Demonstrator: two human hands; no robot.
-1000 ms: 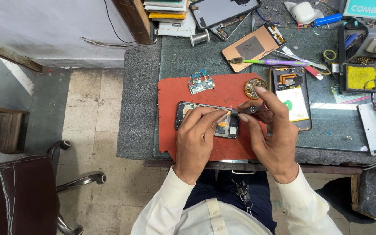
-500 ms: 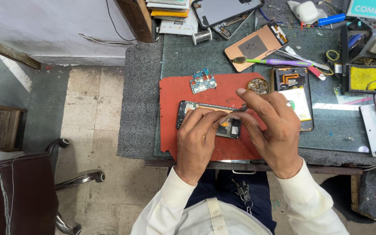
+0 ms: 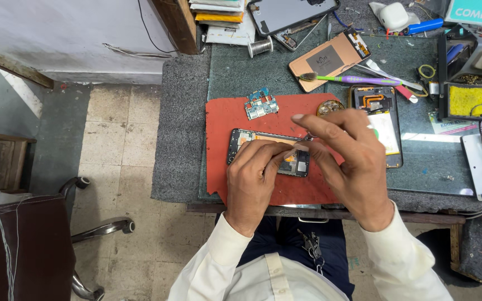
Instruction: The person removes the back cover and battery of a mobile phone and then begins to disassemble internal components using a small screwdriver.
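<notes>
An opened phone frame (image 3: 269,153) lies flat on the red mat (image 3: 224,120), near the front edge of the surface (image 3: 235,72), likely so the mat stops it sliding and catches small parts. The left hand (image 3: 255,178) lies palm-down over the frame's middle, fingers curled and pressing on it, seemingly to steady it. The right hand (image 3: 347,153) hovers at about three o'clock from the left, wrist raised, thumb and forefinger pinched narrow on a thin metal tool (image 3: 309,135) whose tip meets the frame's upper edge. A small blue circuit board (image 3: 261,104) sits at twelve o'clock from the frame, set apart, and a second opened phone (image 3: 379,124) lies off the mat beyond the right hand.
</notes>
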